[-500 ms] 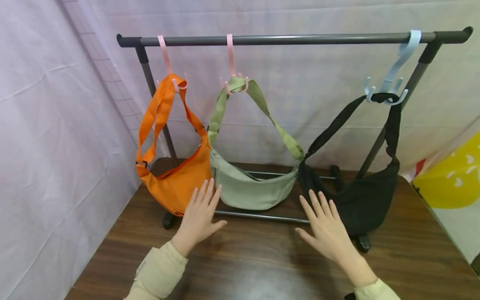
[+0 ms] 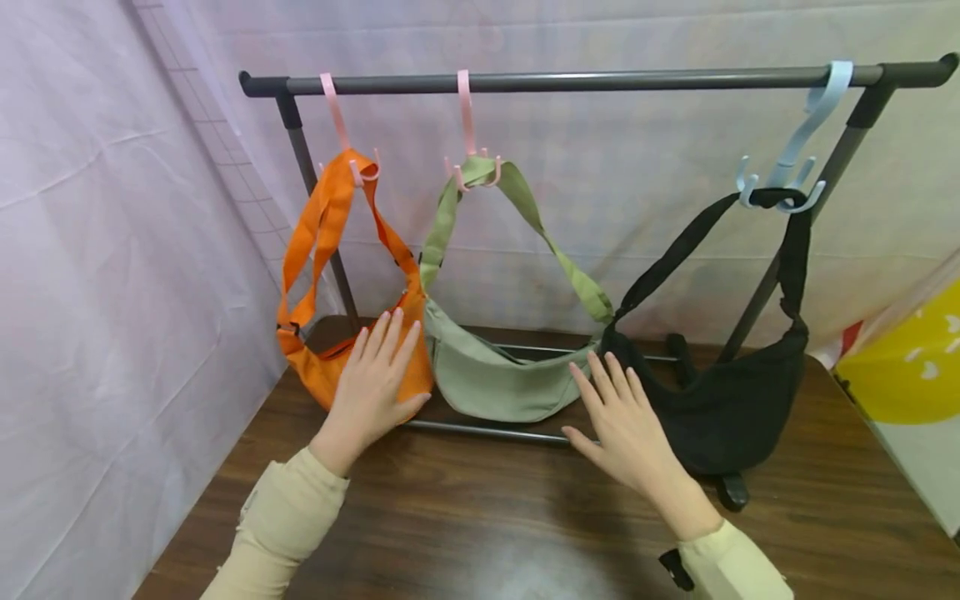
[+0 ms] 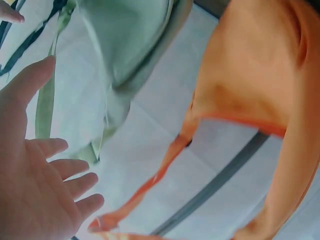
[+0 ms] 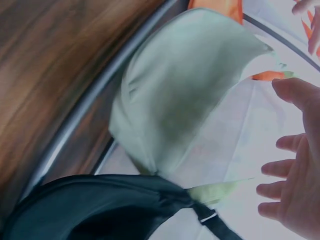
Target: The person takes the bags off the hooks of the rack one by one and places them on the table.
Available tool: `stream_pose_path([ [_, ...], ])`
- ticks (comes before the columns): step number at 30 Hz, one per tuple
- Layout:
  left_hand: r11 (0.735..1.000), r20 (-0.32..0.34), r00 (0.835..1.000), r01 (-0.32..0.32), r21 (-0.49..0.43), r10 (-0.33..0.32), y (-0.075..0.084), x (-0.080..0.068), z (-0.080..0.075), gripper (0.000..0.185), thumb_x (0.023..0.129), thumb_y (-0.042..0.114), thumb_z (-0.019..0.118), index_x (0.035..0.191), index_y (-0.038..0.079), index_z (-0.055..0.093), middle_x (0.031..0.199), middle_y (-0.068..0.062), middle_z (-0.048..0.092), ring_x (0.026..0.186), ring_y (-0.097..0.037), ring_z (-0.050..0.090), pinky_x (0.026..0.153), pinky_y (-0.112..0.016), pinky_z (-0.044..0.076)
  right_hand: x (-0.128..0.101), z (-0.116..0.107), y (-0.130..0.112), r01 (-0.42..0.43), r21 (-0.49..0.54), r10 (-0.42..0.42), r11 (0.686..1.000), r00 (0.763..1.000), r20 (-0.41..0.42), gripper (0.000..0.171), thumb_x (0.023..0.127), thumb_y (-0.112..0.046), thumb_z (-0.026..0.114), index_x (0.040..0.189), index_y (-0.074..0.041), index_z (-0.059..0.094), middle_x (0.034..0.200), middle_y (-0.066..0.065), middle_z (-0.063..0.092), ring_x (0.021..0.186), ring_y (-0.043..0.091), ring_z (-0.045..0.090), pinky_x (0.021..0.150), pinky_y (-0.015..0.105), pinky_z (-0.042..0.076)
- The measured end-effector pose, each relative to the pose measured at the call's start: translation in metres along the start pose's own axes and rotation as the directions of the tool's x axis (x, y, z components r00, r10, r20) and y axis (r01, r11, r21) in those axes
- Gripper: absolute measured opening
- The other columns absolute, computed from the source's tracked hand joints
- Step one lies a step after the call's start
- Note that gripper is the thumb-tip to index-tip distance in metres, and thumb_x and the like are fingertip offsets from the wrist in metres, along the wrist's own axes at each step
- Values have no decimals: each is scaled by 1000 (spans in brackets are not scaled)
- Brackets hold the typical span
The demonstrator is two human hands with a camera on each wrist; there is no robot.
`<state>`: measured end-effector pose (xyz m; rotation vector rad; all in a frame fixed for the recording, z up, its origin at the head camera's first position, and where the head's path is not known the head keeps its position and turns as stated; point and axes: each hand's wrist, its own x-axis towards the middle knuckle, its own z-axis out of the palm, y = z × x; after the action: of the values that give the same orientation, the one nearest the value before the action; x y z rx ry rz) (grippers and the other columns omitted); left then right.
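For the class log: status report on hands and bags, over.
Left hand open at orange bag. Right hand open between green bag and black bag. Nothing gripped.

Both arms wear long cream sleeves, the cuffs bunched at the wrists. The left hand [image 2: 372, 385] and right hand [image 2: 624, 427] are bare, and a small black strap piece shows under the right cuff.

The left hand [image 2: 372, 384] covers part of the orange bag [image 2: 330, 379]; wrist views blur.
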<state>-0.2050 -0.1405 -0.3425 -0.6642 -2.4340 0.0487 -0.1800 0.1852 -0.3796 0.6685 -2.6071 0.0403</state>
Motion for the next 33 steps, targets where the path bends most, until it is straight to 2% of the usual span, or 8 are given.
stream_pose_path([
  [6,1000,-96,995,-16,0,15,-22,15,-18,86,68,38,76,137,4,38,141,-23,31,126,-37,32,100,-53,31,19,-8,-12,20,9,-20,1000,1000,-9,79,80,-44,63,141,-5,29,145,22,23,133,39,18,104,55,21],
  [17,999,-205,978,-45,-7,43,-56,43,-48,78,69,30,78,132,1,43,138,-27,33,121,-42,35,100,-52,30,46,-15,-31,94,9,-94,995,994,-58,78,80,-42,64,141,-6,30,143,22,28,133,38,21,105,52,21],
  [22,1000,-240,970,-31,-1,30,-68,57,-67,76,69,29,78,131,0,44,138,-26,33,120,-41,35,101,-50,29,60,-22,-42,117,9,-116,993,991,-73,76,81,-41,63,141,-7,30,143,21,29,132,38,22,105,52,23],
  [28,1000,-260,965,-8,23,14,-80,78,-87,74,72,28,74,133,1,41,138,-24,34,122,-40,35,96,-52,35,75,-28,-55,140,23,-138,990,988,-73,74,83,-40,62,141,-7,29,143,20,28,132,38,23,105,51,23],
  [33,1000,-304,953,1,30,8,-88,97,-100,70,74,26,73,131,1,42,137,-23,36,120,-37,37,98,-46,36,87,-33,-63,160,16,-157,987,983,-91,73,83,-41,61,141,-8,31,143,20,29,131,37,25,105,50,24],
])
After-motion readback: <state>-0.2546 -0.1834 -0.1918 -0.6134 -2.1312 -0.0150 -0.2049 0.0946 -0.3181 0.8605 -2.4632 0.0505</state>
